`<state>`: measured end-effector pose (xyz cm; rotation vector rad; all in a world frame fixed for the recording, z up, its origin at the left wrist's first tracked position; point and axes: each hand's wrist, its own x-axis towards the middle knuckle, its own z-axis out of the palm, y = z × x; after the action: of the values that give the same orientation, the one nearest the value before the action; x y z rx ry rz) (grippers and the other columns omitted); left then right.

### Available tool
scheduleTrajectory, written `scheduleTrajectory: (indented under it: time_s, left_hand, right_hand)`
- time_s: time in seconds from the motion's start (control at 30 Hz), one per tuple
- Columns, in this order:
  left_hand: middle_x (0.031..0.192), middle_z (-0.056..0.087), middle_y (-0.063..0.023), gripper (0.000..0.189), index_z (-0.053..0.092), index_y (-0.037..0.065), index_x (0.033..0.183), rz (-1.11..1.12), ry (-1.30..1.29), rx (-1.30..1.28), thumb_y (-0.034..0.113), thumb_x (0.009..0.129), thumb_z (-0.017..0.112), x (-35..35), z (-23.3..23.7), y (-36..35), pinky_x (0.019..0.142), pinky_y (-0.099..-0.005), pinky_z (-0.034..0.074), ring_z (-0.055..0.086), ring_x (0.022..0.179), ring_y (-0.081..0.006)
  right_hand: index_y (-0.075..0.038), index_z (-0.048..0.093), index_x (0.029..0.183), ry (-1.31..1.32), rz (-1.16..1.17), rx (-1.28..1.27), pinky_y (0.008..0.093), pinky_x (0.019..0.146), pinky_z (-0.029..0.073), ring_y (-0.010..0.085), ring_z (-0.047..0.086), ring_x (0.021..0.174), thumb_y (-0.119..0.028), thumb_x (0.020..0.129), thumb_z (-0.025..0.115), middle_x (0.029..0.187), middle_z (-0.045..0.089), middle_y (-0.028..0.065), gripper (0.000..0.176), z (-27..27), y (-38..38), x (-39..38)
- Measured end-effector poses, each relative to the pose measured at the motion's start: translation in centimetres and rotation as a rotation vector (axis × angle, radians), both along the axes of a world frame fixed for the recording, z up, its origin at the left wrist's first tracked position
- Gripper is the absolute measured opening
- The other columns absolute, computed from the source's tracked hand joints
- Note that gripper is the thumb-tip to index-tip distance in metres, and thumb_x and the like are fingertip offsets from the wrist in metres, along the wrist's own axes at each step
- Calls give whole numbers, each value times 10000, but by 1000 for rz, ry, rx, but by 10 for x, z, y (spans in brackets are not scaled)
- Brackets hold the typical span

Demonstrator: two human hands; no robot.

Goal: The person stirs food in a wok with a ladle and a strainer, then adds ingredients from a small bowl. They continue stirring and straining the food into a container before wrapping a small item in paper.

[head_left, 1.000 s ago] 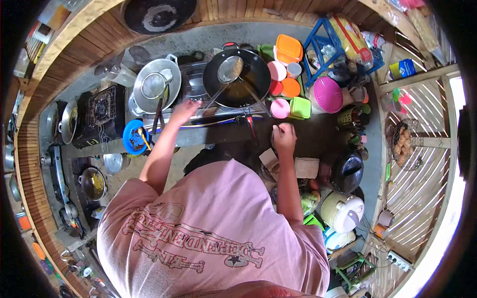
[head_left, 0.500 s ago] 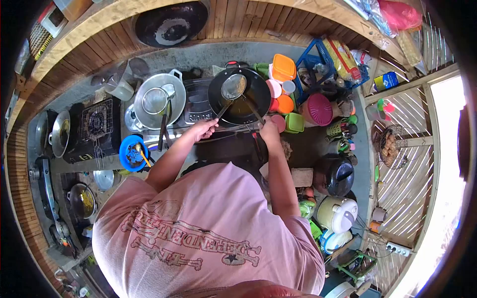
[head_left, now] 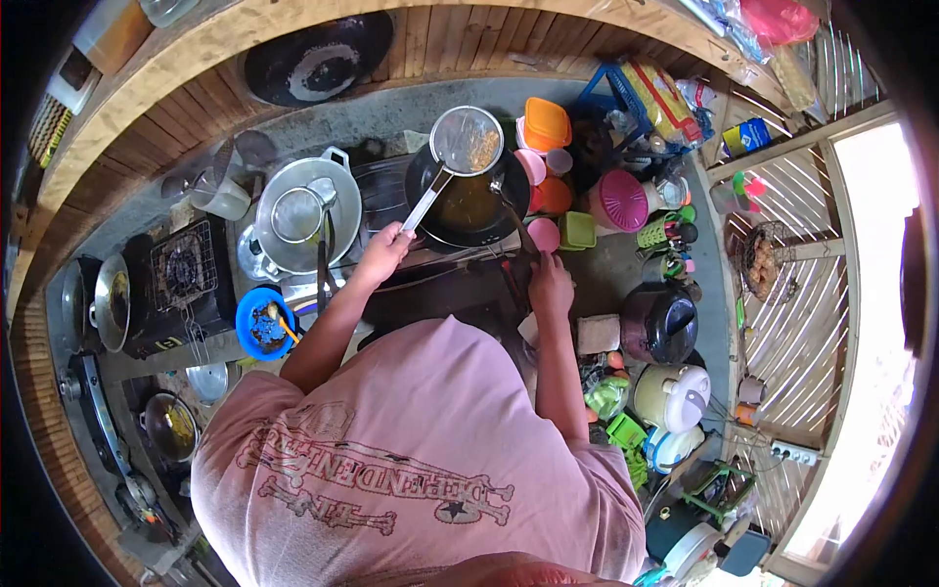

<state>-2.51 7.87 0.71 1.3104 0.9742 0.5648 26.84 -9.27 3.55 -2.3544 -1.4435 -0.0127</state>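
Observation:
My left hand [head_left: 384, 254] is closed round the handle of a mesh strainer [head_left: 467, 139], which is raised over the far side of a dark wok [head_left: 476, 205]. Small golden-brown bits lie in the right part of the mesh. Brown liquid shows in the wok. In my right hand [head_left: 551, 286] is the handle of a long-handled utensil [head_left: 513, 213]; its far end is at the wok's right rim, and its shape is hard to make out.
To the left, a large metal pot [head_left: 343, 235] holds a second strainer [head_left: 297, 214]. A blue bowl [head_left: 246, 333] with an orange-handled spoon sits nearer. Colourful containers [head_left: 547, 124] stand right of the wok. Another stove [head_left: 184, 271] is at the far left.
The strainer has risen from inside the wok and moved toward its far rim. The right hand and its utensil have moved back toward my body and slightly right.

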Motion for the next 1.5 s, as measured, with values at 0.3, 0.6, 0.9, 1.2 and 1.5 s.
scheduleTrajectory:
  time_s: [0.3,0.6,0.9,1.2,1.5]
  left_hand:
    - [657,512,-38,264,551,29,922,-30,315,294,276,1013,544,-20,30,10,561,-340,389,476,592,-144]
    - [701,570,-114,289,524,6,938,-56,325,433,284,1010,541,-26,4,16,617,-419,435,560,639,-249]
    - [711,581,-129,264,512,16,941,-132,290,307,269,1015,518,-29,-3,17,628,-432,442,594,654,-278]
    - [692,560,-77,253,514,34,966,-183,244,183,281,1021,513,-25,-17,17,594,-376,432,554,626,-190]
    - [717,578,-57,282,542,52,956,-283,230,229,324,1020,505,-9,-10,7,599,-361,443,577,635,-175]
  right_hand:
    - [-87,637,1085,-181,27,-4,444,682,557,327,664,907,-167,887,618,1039,641,111,214,17,-45,-6]
    - [-97,664,1044,-159,-81,-144,441,677,559,321,667,890,-200,898,608,987,648,117,188,28,-41,-24]
    - [-84,671,1054,-104,-187,-178,455,692,562,347,677,872,-258,930,597,1015,670,123,226,35,-40,-41]
    - [-32,669,1092,-78,-284,-253,438,800,553,350,669,962,-262,918,621,1059,679,154,292,36,-51,-55]
    - [-8,697,1064,653,-520,359,315,703,487,124,590,749,-269,972,650,805,669,109,280,33,-83,-53]
